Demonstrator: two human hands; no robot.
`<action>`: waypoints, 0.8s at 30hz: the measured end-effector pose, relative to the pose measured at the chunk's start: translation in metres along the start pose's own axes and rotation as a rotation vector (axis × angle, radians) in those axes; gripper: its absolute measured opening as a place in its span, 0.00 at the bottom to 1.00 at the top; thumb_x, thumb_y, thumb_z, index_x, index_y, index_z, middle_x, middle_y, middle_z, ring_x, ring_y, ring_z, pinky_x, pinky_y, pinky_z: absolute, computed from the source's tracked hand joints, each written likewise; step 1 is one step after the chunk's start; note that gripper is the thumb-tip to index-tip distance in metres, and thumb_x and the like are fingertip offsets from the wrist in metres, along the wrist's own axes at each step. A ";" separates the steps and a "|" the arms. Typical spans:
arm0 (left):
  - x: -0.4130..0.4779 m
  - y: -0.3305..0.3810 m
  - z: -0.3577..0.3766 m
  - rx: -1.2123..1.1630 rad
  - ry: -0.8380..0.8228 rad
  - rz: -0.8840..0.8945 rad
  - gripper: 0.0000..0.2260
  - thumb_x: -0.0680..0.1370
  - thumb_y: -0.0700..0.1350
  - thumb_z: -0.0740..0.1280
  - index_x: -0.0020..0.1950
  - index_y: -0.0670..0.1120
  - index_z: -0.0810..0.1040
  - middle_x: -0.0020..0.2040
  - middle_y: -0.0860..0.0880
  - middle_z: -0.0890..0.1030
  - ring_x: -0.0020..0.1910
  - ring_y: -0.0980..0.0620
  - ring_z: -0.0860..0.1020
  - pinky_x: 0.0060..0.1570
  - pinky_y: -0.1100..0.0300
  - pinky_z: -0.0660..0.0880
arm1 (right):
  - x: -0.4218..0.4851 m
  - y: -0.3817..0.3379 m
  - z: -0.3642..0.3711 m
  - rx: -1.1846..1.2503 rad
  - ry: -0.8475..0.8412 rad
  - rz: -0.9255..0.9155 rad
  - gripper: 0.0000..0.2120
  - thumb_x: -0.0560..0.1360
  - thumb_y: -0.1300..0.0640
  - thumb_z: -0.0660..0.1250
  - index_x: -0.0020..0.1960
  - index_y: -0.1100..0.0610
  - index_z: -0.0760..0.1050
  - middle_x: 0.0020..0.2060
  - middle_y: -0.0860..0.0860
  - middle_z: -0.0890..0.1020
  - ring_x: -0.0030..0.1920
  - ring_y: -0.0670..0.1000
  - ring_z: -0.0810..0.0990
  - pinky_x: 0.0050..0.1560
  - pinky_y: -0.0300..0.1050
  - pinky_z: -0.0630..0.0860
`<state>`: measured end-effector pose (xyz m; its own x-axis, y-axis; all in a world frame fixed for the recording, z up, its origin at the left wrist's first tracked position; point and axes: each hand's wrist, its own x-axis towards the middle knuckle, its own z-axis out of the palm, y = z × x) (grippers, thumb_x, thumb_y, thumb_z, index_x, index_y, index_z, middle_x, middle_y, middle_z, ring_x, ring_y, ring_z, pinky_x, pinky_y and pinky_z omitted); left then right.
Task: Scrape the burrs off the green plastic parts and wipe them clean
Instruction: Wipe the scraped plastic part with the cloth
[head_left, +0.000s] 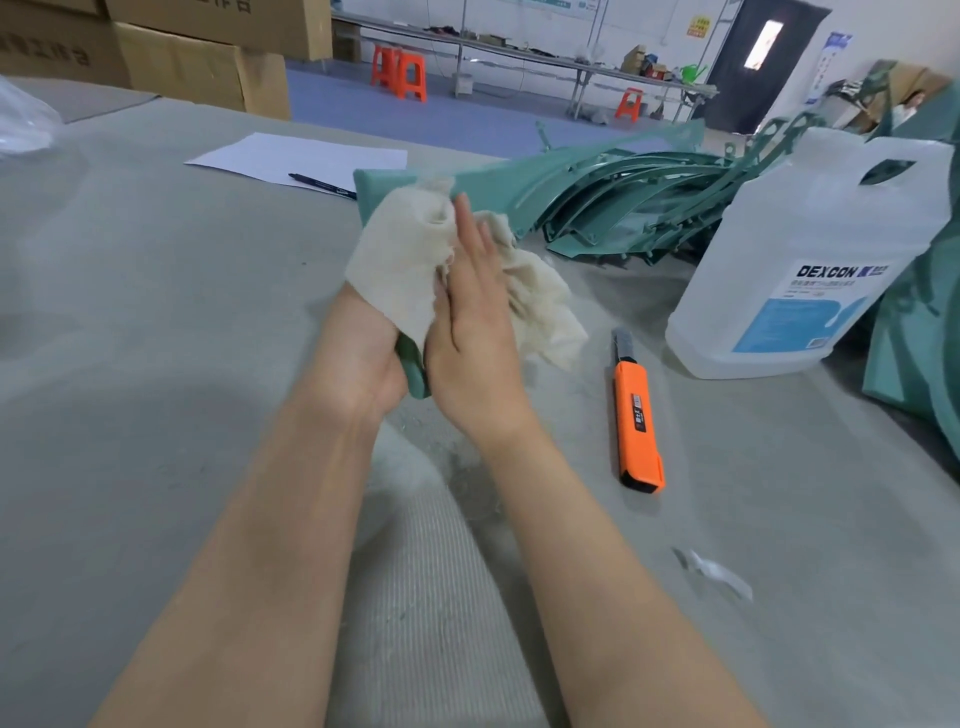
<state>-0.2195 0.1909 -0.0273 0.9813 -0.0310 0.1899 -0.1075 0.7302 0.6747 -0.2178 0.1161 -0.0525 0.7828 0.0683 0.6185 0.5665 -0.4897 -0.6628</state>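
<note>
Forearms of yours reach out over the grey table (156, 364), one scrap of clear film (719, 571) lying near your right elbow. One orange knife (636, 415) rests flat on the table, just right of your right wrist and apart from it. Your left hand (363, 358) is wrapped around the near end of one green part (415, 371), which runs away from you between both hands to its far end beyond the cloth. Your right hand (475, 332) lies flat, fingers straight, pressing one pale cloth (400, 254) against that part; the cloth drapes over your left fingers and spills out to the right onto the table. One clear jug (810, 260) with a blue-and-white label stands right of the knife; how full it is you cannot tell. Behind the cloth sits a pile (623, 192) of more green parts, too tangled to count. One sheet of paper (301, 156) with one pen (322, 186) on it lies further left. Cardboard boxes (197, 52) stand at the far left, and three orange stools (400, 75) beyond.
</note>
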 end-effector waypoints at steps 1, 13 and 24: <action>0.000 0.000 0.002 0.021 -0.023 0.006 0.12 0.75 0.42 0.62 0.56 0.41 0.76 0.50 0.45 0.83 0.52 0.49 0.81 0.60 0.57 0.76 | 0.001 0.001 -0.002 0.002 0.025 -0.007 0.23 0.80 0.65 0.52 0.75 0.66 0.57 0.76 0.61 0.58 0.78 0.61 0.52 0.78 0.51 0.48; 0.004 0.002 0.000 0.499 -0.026 0.036 0.08 0.81 0.44 0.63 0.48 0.48 0.81 0.43 0.52 0.85 0.45 0.55 0.83 0.44 0.61 0.79 | 0.007 0.016 -0.009 -0.206 0.141 0.039 0.28 0.77 0.58 0.57 0.76 0.61 0.60 0.77 0.56 0.60 0.78 0.56 0.53 0.76 0.61 0.47; -0.008 0.010 0.005 0.974 -0.127 0.049 0.18 0.75 0.59 0.63 0.45 0.44 0.78 0.42 0.46 0.82 0.42 0.47 0.81 0.50 0.44 0.78 | 0.021 0.040 -0.028 -0.238 0.269 0.317 0.25 0.81 0.61 0.56 0.77 0.53 0.59 0.77 0.46 0.61 0.78 0.47 0.46 0.74 0.55 0.34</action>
<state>-0.2291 0.1951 -0.0183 0.9538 -0.1308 0.2704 -0.2885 -0.1480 0.9460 -0.1858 0.0731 -0.0545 0.7955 -0.3286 0.5092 0.2110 -0.6375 -0.7410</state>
